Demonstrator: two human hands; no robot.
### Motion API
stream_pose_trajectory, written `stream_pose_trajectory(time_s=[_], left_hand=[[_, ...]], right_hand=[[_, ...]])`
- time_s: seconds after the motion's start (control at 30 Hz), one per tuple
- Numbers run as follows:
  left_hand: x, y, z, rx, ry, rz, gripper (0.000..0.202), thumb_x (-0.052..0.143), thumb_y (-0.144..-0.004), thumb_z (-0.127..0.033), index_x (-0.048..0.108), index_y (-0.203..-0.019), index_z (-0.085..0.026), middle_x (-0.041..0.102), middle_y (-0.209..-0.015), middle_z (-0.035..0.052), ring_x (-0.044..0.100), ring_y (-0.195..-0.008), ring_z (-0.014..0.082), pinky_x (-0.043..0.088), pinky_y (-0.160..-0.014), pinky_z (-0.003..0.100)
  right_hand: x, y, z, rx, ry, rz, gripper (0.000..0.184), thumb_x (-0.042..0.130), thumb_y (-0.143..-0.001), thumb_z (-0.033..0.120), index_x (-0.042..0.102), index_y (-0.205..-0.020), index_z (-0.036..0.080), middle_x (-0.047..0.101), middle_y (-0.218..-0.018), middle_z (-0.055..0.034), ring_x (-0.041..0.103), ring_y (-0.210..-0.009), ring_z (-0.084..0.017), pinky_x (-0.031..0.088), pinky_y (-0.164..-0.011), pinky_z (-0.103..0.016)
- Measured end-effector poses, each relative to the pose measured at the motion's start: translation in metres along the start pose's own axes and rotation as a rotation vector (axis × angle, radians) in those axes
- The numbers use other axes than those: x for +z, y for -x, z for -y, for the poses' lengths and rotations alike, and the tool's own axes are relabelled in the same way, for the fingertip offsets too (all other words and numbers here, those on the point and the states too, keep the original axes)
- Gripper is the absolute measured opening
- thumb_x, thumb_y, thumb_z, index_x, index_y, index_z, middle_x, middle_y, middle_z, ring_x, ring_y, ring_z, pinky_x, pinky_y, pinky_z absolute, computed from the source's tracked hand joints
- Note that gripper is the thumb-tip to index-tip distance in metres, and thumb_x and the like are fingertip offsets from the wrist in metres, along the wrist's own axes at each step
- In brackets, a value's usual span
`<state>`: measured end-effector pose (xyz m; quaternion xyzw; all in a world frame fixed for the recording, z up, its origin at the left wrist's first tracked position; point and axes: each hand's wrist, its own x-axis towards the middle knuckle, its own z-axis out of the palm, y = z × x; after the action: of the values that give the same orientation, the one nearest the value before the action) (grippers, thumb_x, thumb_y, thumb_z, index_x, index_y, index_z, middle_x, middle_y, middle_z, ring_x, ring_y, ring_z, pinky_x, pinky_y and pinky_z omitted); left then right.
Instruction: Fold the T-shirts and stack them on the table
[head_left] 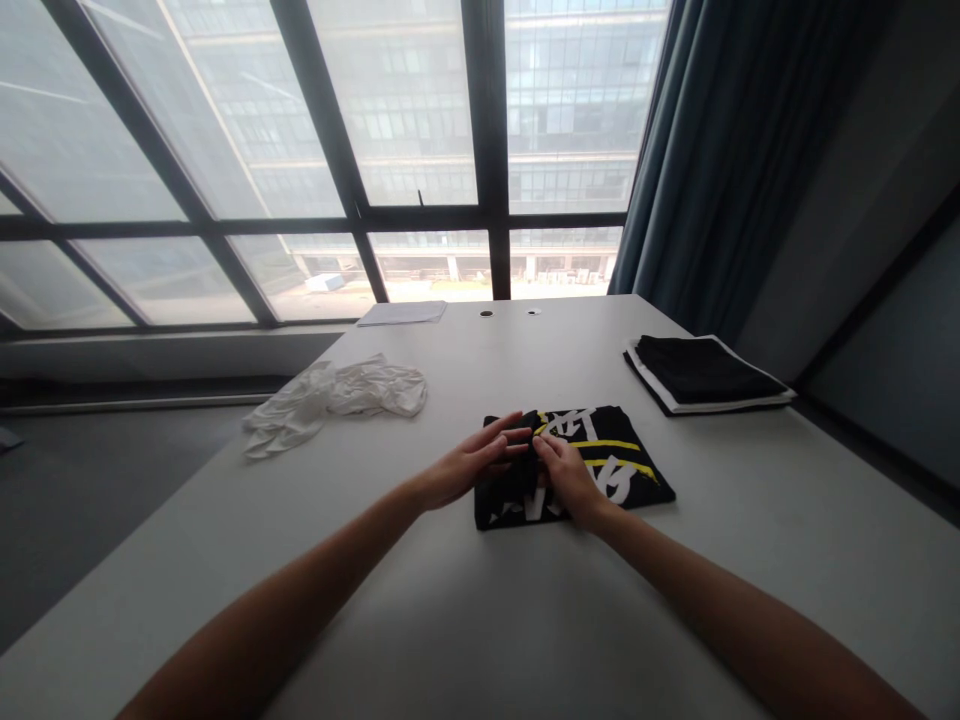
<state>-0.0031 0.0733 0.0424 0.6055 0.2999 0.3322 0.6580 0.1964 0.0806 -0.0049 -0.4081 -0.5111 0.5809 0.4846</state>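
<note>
A folded black garment (615, 462) with white and yellow print lies in the middle of the grey table (525, 620). My left hand (472, 462) lies on its left part with the fingers stretched out flat. On the garment's middle rests my right hand (568, 475), its fingertips pressed against a fold of the cloth and close to the left fingertips. Neither hand lifts the garment off the table.
A crumpled white garment (334, 395) lies at the table's left. A folded stack of black and white cloth (705, 375) sits at the right. A sheet of paper (403, 313) lies at the far edge by the window. A dark curtain (720, 160) hangs at the right.
</note>
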Motion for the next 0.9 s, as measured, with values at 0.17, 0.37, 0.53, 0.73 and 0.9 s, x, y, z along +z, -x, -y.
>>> stream_pose_trajectory(time_s=[0.17,0.37,0.53,0.73,0.9], left_hand=[[0.021,0.001,0.018,0.198,-0.138,0.05,0.056,0.058,-0.099,-0.044,0.043,-0.152,-0.03,0.038,-0.159,0.0088,0.033,-0.148,0.0283,0.025,-0.121,0.047],[0.048,0.011,0.026,0.337,-0.172,0.036,0.062,0.055,-0.1,-0.048,0.031,-0.157,-0.037,0.012,-0.168,0.005,0.014,-0.153,0.0303,0.023,-0.122,0.049],[0.07,0.024,0.023,0.413,-0.517,0.213,0.059,0.059,-0.097,-0.045,0.044,-0.151,-0.029,0.016,-0.166,0.0105,0.012,-0.153,0.0358,0.019,-0.122,0.053],[0.076,0.03,0.013,0.591,-0.535,0.239,0.033,0.049,-0.101,-0.021,0.059,-0.133,-0.023,0.061,-0.131,0.0164,0.057,-0.126,0.0281,0.045,-0.107,0.044],[0.063,0.023,0.023,0.732,-0.619,-0.104,0.028,0.046,-0.099,-0.012,0.061,-0.121,-0.022,0.065,-0.113,0.0125,0.062,-0.11,0.024,0.05,-0.097,0.041]], right_hand=[[-0.004,-0.002,0.003,0.137,-0.114,-0.093,0.04,0.071,-0.081,0.051,0.065,-0.103,0.018,0.065,-0.079,-0.001,0.061,-0.066,-0.015,0.049,-0.048,-0.022],[-0.009,-0.005,0.001,0.195,-0.135,-0.091,0.04,0.073,-0.079,0.049,0.062,-0.104,0.02,0.064,-0.077,-0.0004,0.06,-0.062,-0.014,0.045,-0.044,-0.02],[-0.015,-0.012,-0.005,0.18,-0.05,-0.195,0.041,0.079,-0.071,0.032,0.063,-0.106,0.017,0.067,-0.077,-0.0031,0.063,-0.067,-0.017,0.049,-0.051,-0.024],[-0.023,-0.017,0.014,0.144,-0.031,-0.179,0.045,0.074,-0.068,0.022,0.066,-0.112,0.016,0.068,-0.07,0.0,0.06,-0.056,-0.014,0.046,-0.048,-0.023],[-0.056,-0.023,0.057,0.109,-0.012,-0.133,0.046,0.071,-0.072,0.018,0.067,-0.117,0.018,0.072,-0.074,-0.0011,0.062,-0.054,-0.013,0.047,-0.046,-0.021]])
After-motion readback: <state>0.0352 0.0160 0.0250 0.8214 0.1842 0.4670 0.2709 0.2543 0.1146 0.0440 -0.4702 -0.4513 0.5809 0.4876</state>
